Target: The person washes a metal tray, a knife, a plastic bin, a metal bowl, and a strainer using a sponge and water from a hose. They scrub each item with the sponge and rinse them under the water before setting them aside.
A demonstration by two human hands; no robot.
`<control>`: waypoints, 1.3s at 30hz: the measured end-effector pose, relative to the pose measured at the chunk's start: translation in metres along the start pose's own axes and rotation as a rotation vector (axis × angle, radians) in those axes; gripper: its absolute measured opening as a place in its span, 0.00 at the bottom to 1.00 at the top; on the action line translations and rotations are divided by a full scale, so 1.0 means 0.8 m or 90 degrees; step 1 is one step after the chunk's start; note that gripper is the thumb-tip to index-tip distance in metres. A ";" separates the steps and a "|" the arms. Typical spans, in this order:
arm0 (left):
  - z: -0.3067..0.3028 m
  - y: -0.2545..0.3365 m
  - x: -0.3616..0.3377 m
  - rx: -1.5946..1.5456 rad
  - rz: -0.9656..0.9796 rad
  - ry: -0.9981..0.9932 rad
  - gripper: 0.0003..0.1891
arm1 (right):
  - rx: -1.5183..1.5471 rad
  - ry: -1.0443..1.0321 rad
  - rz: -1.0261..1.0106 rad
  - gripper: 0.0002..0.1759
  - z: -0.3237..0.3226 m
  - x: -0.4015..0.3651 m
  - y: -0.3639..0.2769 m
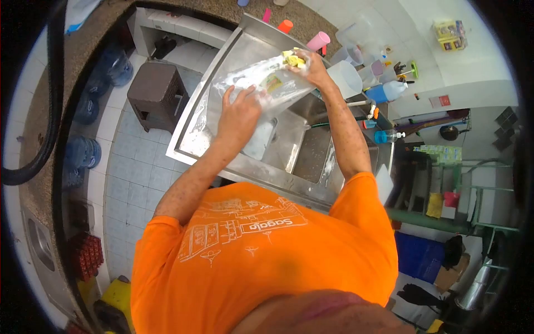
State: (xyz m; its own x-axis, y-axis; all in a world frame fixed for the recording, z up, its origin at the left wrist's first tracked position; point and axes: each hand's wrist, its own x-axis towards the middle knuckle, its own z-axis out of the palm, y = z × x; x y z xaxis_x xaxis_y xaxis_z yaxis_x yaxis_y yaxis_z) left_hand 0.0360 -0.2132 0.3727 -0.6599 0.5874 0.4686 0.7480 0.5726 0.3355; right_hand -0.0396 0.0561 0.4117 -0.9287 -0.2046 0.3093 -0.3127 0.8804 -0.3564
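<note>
A clear plastic container, streaked with white suds, is tilted over the steel sink. My left hand grips its near side, thumb and fingers against the plastic. At its upper right edge, my right hand is closed around a yellow sponge that touches the container. The container's exact shape is hard to make out through the foam and glare.
Pink and orange cups stand along the back counter. To the right are a white pitcher, a faucet and a blue soap bottle. A brown stool and water jugs stand left.
</note>
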 end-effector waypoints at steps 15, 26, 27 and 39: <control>0.000 0.000 -0.001 -0.001 0.006 0.005 0.22 | -0.023 0.059 0.023 0.20 0.019 -0.008 -0.001; 0.000 0.002 -0.003 0.022 -0.013 -0.012 0.25 | 0.043 -0.007 0.064 0.24 -0.006 -0.013 -0.015; 0.000 0.001 -0.003 0.022 -0.014 -0.017 0.25 | 0.044 -0.007 0.061 0.24 -0.002 -0.011 -0.004; -0.002 0.004 0.000 0.044 -0.018 -0.004 0.21 | 0.110 0.036 0.211 0.11 -0.038 -0.009 -0.005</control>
State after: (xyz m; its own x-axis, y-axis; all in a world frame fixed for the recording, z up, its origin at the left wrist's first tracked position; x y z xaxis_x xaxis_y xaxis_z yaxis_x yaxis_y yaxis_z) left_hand 0.0389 -0.2122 0.3750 -0.6810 0.5737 0.4551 0.7226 0.6271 0.2907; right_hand -0.0256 0.0672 0.4380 -0.9741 0.1082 0.1984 -0.0300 0.8083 -0.5881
